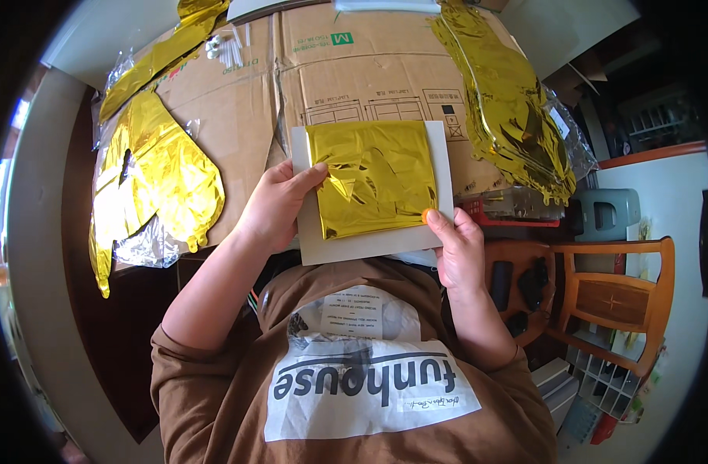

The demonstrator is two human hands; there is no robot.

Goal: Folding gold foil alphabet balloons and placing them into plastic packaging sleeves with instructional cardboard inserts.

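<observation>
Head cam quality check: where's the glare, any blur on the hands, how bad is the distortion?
Head view: strongest glare on the loose gold foil at left, near white in patches; milder highlights on the folded gold foil; left hand and right hand show no obvious motion blur; fisheye rim curved and black, dim at upper right.

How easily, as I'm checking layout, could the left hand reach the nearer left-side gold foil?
Probably yes, after releasing the white board: only cardboard separates the left hand from the foil.
</observation>
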